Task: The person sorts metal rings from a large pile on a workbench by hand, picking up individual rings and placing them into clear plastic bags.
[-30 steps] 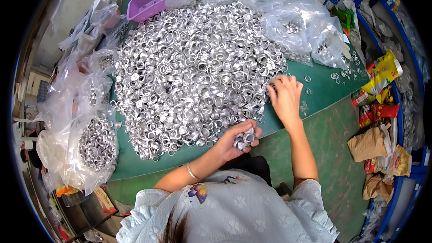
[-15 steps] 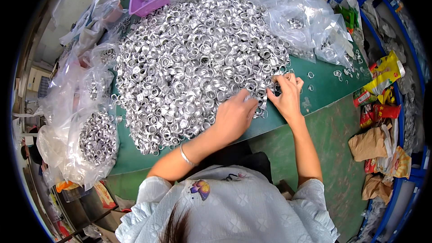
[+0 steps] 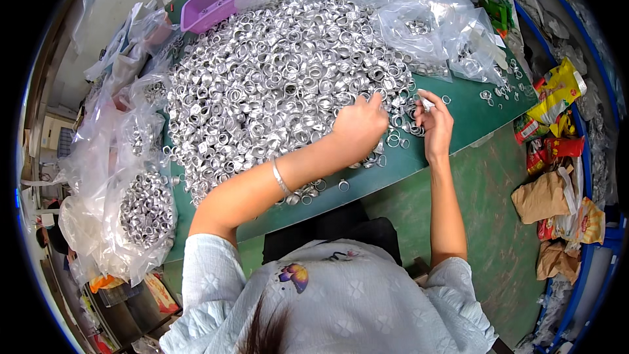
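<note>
A broad heap of silver-coloured metal rings (image 3: 262, 85) covers much of the green table (image 3: 472, 108). At its right edge my left hand (image 3: 360, 128) is closed, fingertips pinched together over the rings; whatever is between them is hidden. My right hand (image 3: 438, 128) is raised just beyond that edge with its fingers curled. A shiny ring (image 3: 426, 103) shows between its fingertips. Several loose rings (image 3: 396, 137) lie on the tabletop between my two hands. One single ring (image 3: 343, 185) rests near the front edge.
A purple plastic tub (image 3: 219, 0) stands at the back left. Clear plastic bags with rings (image 3: 147, 206) line the left side, and more plastic bags (image 3: 419, 19) are at the back right. Blue shelving (image 3: 534, 13) and snack packets (image 3: 557, 101) stand at the right.
My left hand has moved up and to the right along the heap's edge. My right hand has drawn back slightly rightward, with a ring now showing in its fingers.
</note>
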A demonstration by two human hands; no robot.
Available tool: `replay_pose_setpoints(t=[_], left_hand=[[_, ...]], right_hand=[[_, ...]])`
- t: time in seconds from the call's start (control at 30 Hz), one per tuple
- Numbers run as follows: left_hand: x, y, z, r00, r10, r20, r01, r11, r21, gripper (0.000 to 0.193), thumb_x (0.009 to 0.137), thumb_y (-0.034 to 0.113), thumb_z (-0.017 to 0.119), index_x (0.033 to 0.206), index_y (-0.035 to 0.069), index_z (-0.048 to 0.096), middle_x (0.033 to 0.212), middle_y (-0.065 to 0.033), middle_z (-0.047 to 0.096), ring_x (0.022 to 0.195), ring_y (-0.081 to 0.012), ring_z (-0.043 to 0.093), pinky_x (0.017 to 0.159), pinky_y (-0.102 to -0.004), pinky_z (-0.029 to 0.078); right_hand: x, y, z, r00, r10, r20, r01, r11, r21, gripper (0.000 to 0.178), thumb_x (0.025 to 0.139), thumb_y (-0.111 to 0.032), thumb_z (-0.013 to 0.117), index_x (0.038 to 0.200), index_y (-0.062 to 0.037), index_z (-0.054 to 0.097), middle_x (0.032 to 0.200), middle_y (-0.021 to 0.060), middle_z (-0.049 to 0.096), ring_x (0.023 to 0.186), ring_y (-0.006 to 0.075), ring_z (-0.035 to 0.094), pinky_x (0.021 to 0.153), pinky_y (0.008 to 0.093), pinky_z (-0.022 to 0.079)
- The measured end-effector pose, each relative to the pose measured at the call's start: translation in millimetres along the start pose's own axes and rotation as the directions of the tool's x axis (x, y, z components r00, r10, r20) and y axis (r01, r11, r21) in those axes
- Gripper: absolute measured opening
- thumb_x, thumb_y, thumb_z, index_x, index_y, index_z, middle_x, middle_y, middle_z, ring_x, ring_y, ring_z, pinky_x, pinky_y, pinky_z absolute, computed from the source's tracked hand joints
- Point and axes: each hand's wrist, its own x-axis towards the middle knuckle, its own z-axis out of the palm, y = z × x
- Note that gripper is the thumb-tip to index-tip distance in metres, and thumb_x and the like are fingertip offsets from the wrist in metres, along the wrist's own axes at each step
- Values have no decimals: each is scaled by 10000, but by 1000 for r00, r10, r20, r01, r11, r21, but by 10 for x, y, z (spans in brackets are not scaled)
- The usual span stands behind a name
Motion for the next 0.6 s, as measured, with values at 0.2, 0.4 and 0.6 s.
replay_pose_setpoints(t=[0.2,0.4,0.6], left_hand=[[-100,-229,-170,867,-463,186,308,205,-929,146,778,133,647,857,34,573,869,-120,624,640,-174,608,433,-273,487],[-891,-64,-168,868,15,497,291,-826,-483,300,829,139,549,1107,30,524,1001,-143,575,650,-162,576,371,-201,460],[-1216,125,-8,875,35,484,244,-894,-376,399,829,164,558,1190,10,485,1069,-174,548,722,-199,581,393,-208,477]], right_hand=[[-186,-138,38,955,297,-3,-296,952,82,204,851,-91,595,1019,23,584,768,18,550,630,87,479,538,211,387],[-388,-225,310,966,39,255,159,688,-708,216,728,-84,716,924,-28,645,712,31,508,635,113,484,555,249,380],[-420,52,192,908,-206,364,418,428,-801,128,735,-91,692,822,-46,609,729,84,525,690,250,503,665,363,402]])
